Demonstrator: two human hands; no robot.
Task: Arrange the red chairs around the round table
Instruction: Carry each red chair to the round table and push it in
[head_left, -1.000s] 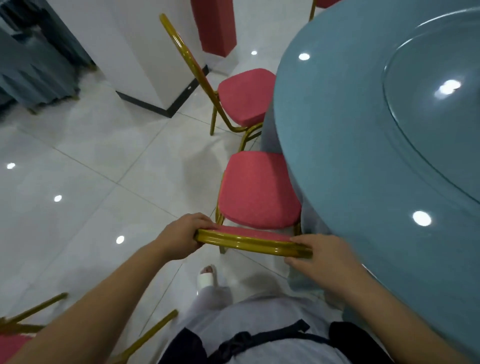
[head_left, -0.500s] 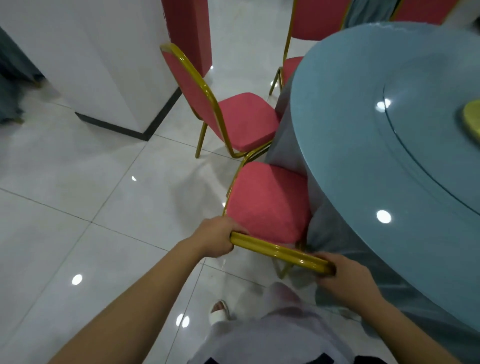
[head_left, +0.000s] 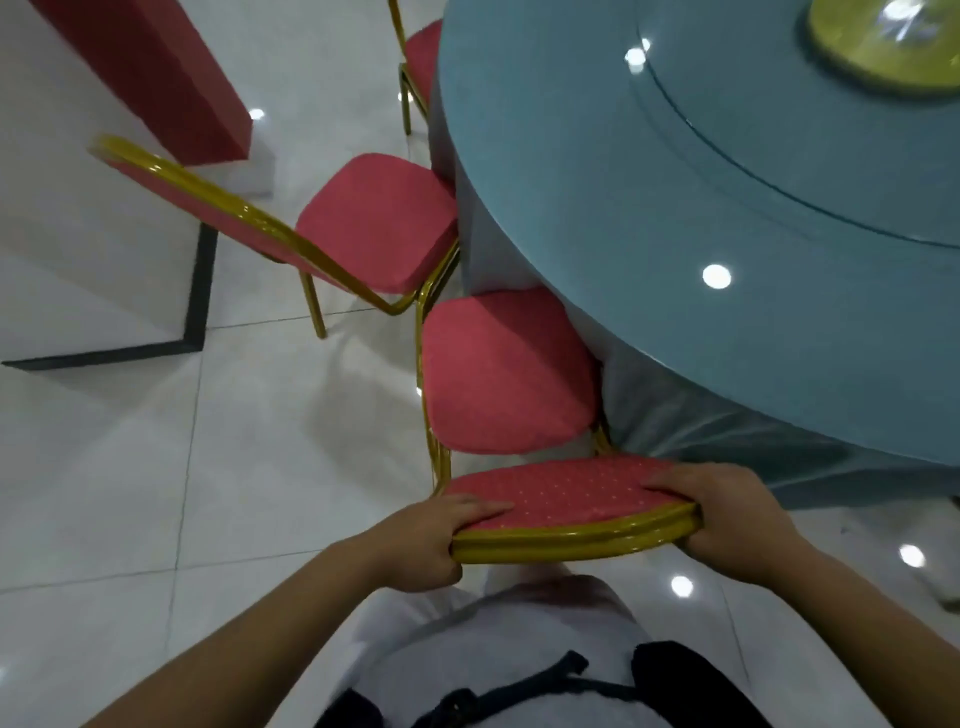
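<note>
A red chair (head_left: 504, 374) with a gold frame stands in front of me, its seat partly under the edge of the round blue-grey table (head_left: 675, 208). My left hand (head_left: 431, 540) grips the left end of its backrest top. At the right end of the same backrest, my right hand (head_left: 727, 514) holds on with fingers over the red padding. A second red chair (head_left: 374, 223) stands just to the left, its seat touching the tablecloth. A third red chair (head_left: 421, 57) shows at the table's far side.
A white pillar with a dark base strip (head_left: 197, 291) and a red panel (head_left: 150, 67) stands at the left, close behind the second chair. A yellow-green disc (head_left: 883, 47) lies on the table's glass turntable. Glossy white floor tiles spread to the left.
The chair has slid closer to the table and its backrest now faces me squarely, padding showing. Both hands kept their hold. The view has shifted left around the table.
</note>
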